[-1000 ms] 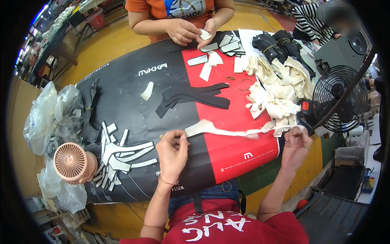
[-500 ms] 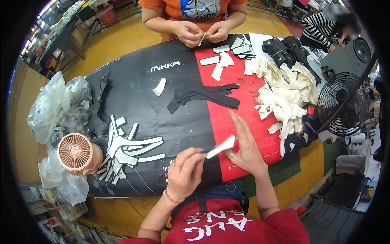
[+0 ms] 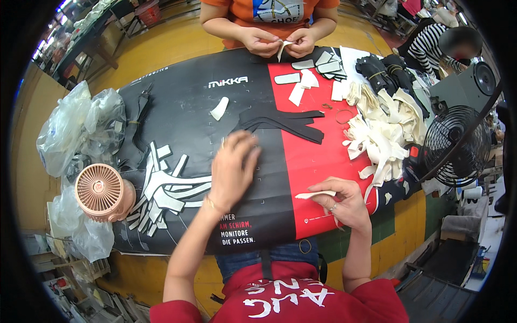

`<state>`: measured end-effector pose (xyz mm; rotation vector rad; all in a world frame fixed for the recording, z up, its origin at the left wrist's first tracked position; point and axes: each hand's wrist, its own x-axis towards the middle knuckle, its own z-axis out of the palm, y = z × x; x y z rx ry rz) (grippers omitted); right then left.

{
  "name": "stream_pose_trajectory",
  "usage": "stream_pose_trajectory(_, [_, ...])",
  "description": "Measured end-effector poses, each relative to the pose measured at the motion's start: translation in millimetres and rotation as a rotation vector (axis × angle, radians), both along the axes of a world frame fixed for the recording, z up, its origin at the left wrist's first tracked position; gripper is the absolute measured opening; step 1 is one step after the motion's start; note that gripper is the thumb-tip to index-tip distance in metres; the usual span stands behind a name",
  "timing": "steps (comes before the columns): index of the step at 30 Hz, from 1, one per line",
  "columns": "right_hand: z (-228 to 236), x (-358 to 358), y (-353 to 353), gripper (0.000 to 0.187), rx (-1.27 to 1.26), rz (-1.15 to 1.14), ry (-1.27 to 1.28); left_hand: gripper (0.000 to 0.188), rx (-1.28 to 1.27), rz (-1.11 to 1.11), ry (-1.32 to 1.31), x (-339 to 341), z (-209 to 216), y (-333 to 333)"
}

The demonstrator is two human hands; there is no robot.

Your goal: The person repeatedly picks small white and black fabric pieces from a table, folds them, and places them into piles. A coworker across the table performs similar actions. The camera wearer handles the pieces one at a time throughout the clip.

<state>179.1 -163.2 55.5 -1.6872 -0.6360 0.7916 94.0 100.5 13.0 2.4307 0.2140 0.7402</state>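
Left hand [image 3: 231,167]: above the black part of a long table with a smooth black-and-red cover [image 3: 186,121], fingertips near the left end of several flat, matt black strips [image 3: 293,124]; fingers bent, slightly parted and blurred, so I cannot tell whether they grip or touch anything.
Right hand [image 3: 350,205]: thumb and fingers pinched on a narrow, soft, cream strip [image 3: 314,194].
Held strip: over the red part, toward the table's near edge and near right corner, its free end pointing left.
Black strips on the table: crossing each other around mid-table, over the seam between black and red.
Lone cream piece: a short, flared, cloth-like cutting [image 3: 219,109] on the black part, nearer the far edge.
Dark-edged cuttings: a tangled pile of long white strips with black edges [image 3: 161,183] toward the near left corner, close to a round, pink plastic fan [image 3: 99,192].
Left edge: crumpled, clear plastic bags [image 3: 81,129].
Right edge: a loose heap of cream fabric strips [image 3: 385,129].
Far right corner: bundled black pieces [image 3: 371,72].
Far edge: a co-worker in an orange top [image 3: 245,13], both hands pinching a small cream piece [image 3: 281,52].
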Motion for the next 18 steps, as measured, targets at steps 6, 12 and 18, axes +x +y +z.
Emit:
stream_pose_trajectory(6, [-11,-8,-10,0.018,-0.005,-0.149,0.02,0.036,0.147,-0.063,0.215,63,-5,52])
stream_pose_trajectory(12, [-12,-9,-15,0.019,-0.012,-0.154,0.003,0.037,-0.046,-0.133,0.457,75,10,71])
stream_pose_trajectory(18, [-13,-11,-15,0.02,-0.006,-0.179,-0.02,0.043,-0.088,-0.037,0.436,69,13,58])
